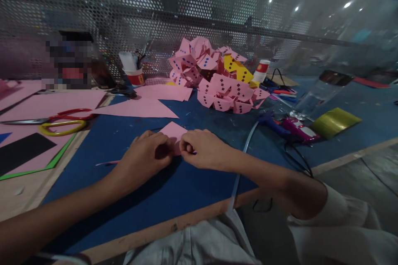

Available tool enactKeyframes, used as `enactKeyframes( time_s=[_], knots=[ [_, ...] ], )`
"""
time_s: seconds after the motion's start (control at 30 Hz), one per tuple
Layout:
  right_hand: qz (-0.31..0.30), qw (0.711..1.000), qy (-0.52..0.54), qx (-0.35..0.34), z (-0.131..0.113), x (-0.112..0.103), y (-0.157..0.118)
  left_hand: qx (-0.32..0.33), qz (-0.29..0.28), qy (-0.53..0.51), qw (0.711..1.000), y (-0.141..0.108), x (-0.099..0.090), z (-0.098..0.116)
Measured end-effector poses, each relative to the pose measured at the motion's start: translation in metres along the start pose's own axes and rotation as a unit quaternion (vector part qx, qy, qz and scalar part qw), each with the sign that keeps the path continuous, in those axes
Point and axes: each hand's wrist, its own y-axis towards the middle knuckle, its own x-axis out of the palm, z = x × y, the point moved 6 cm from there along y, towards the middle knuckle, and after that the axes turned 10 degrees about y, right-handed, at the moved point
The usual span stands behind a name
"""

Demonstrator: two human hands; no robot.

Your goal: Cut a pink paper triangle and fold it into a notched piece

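A small piece of pink paper (174, 131) with a pointed top lies on the blue table top (137, 203), between my hands. My left hand (146, 153) is closed on its left side, thumb and fingers pinched at the paper's lower edge. My right hand (203, 149) has curled fingers pressed on the paper's right side. Both hands touch or nearly touch the table. Part of the paper is hidden under my fingers. A thin pink strip (107, 162) sticks out to the left of my left hand.
Behind are folded pink paper shapes (224, 93) with dark squares. Larger pink sheets (146, 107) and scissors (64, 122) lie left. A glue gun (273, 124) with a magenta body, a gold piece (336, 122) and a clear jar (323, 93) are right. A cable (245, 149) crosses beside my right forearm.
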Motion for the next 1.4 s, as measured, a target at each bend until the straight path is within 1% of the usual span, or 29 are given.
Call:
enactKeyframes(
  time_s=[0.27,0.47,0.6,0.8,0.97,1.07,1.2,1.4],
  knots=[
    [0.011,1.000,-0.012,-0.008,0.002,0.002,-0.001,-0.006,-0.007,0.008,1.000,-0.003,-0.003,-0.005],
    [0.013,1.000,-0.006,-0.008,0.002,0.002,-0.001,-0.040,-0.036,0.017,0.998,-0.009,-0.004,-0.016],
    [0.013,1.000,0.000,-0.006,0.002,0.002,-0.001,-0.056,-0.029,0.009,0.998,-0.014,-0.007,-0.025],
    [0.014,1.000,0.008,-0.015,0.004,0.003,0.000,-0.062,-0.033,-0.001,0.998,-0.020,-0.008,-0.034],
    [0.007,1.000,0.008,-0.001,0.004,0.002,0.000,-0.055,-0.042,0.011,0.998,-0.021,-0.011,-0.038],
    [0.003,1.000,0.009,0.002,0.003,0.002,0.000,-0.061,-0.048,0.017,0.997,-0.025,-0.015,-0.045],
    [-0.002,1.000,0.008,0.005,0.003,0.003,0.000,-0.083,-0.058,0.024,0.995,-0.032,-0.020,-0.061],
    [0.002,1.000,0.005,0.011,0.002,0.002,0.000,-0.081,-0.064,0.034,0.994,-0.034,-0.020,-0.074]
  ],
)
